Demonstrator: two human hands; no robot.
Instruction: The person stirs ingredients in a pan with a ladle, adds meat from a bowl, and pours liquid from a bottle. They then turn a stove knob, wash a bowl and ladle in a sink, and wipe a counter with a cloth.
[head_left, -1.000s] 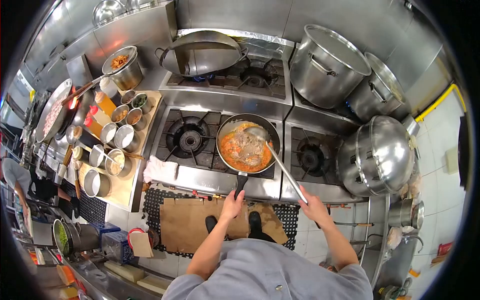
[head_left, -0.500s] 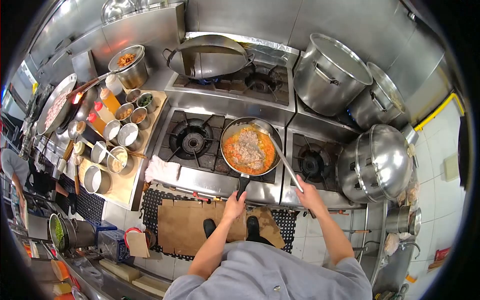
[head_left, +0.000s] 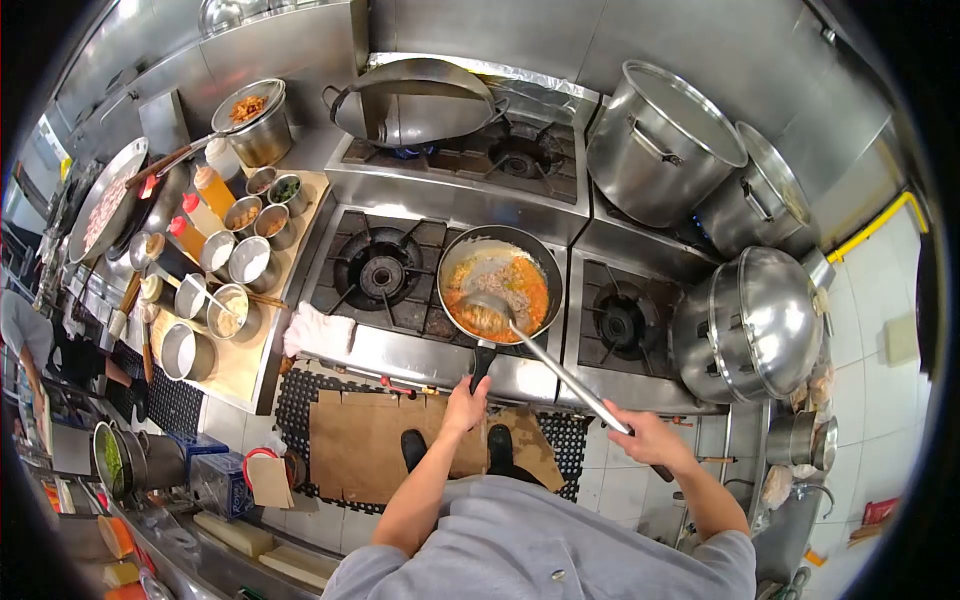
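Note:
A dark frying pan (head_left: 498, 237) sits on the front burner, with orange sauce and crumbled minced meat (head_left: 513, 285) in it. My left hand (head_left: 466, 404) is closed around the pan's black handle (head_left: 483, 362). My right hand (head_left: 643, 440) grips a long metal ladle (head_left: 560, 370) near its dark end. The ladle's bowl rests in the food at the lower left of the pan, partly covering the sauce there. Beside the pan, to its left, is a bare burner grate (head_left: 383, 276).
A large wok (head_left: 415, 105) stands on the back burner. At the right are tall stockpots (head_left: 655, 150) and a domed steel vessel (head_left: 755, 325). A board (head_left: 225, 388) at the left holds metal cups and squeeze bottles. A folded towel (head_left: 318, 330) lies on the stove edge. Another person (head_left: 30, 335) is far left.
The ladle's bowl has moved from the pan's top right to its lower left. My right hand has shifted right and toward me. The heaped meat is now spread into the sauce.

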